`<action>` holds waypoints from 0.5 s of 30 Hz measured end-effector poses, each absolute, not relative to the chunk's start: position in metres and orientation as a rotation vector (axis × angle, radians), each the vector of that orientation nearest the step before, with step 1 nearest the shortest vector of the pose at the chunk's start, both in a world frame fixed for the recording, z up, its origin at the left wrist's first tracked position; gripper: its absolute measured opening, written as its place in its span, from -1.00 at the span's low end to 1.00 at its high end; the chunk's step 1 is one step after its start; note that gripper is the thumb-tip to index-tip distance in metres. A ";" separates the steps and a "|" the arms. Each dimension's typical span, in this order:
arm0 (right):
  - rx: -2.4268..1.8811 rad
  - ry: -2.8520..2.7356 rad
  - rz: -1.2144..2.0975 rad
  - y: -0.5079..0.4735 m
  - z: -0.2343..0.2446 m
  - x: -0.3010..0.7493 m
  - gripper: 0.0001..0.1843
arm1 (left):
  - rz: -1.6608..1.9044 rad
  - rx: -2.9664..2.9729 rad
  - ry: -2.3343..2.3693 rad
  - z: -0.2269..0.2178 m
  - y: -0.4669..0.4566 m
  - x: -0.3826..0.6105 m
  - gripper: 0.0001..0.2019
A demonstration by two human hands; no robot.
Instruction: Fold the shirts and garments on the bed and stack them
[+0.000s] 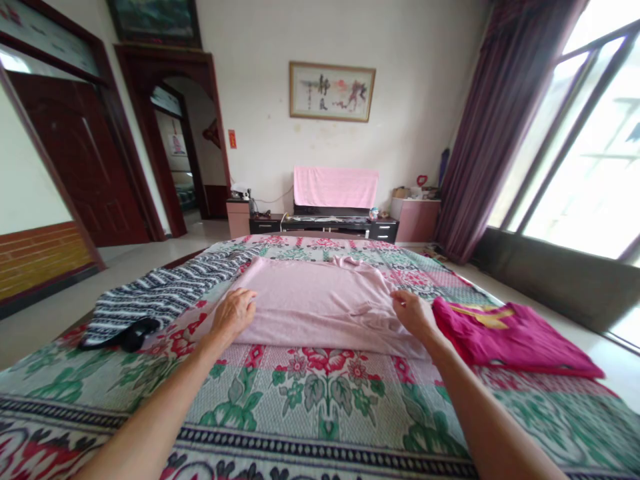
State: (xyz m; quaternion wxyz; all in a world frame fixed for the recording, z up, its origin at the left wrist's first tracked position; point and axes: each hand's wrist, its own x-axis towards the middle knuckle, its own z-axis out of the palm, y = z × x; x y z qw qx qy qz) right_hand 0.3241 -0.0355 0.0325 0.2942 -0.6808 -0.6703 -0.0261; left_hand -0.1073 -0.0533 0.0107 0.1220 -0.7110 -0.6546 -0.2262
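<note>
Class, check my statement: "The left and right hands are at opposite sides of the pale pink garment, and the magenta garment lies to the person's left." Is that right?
Not quite: the magenta garment lies to the person's right, as the head view shows. The left hand and right hand are at opposite sides of the pale pink garment.

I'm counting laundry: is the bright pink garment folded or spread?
Folded: the bright pink garment lies compactly bundled beside the right hand.

Pale pink cloth garment (300,287), flat, lightly wrinkled at its right end, crosswise on a floral cover (327,393)
</note>
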 end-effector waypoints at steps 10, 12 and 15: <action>-1.714 -2.091 0.022 -0.040 0.021 0.289 -0.54 | -0.719 -2.448 -1.526 -0.014 -0.063 -0.054 -0.76; -1.739 -2.158 -0.010 -0.039 0.022 0.284 -0.53 | -0.730 -2.437 -1.526 -0.015 -0.063 -0.055 -0.77; -1.783 -2.211 -0.063 -0.035 0.031 0.277 -0.65 | -0.707 -2.427 -1.531 -0.014 -0.063 -0.056 -0.77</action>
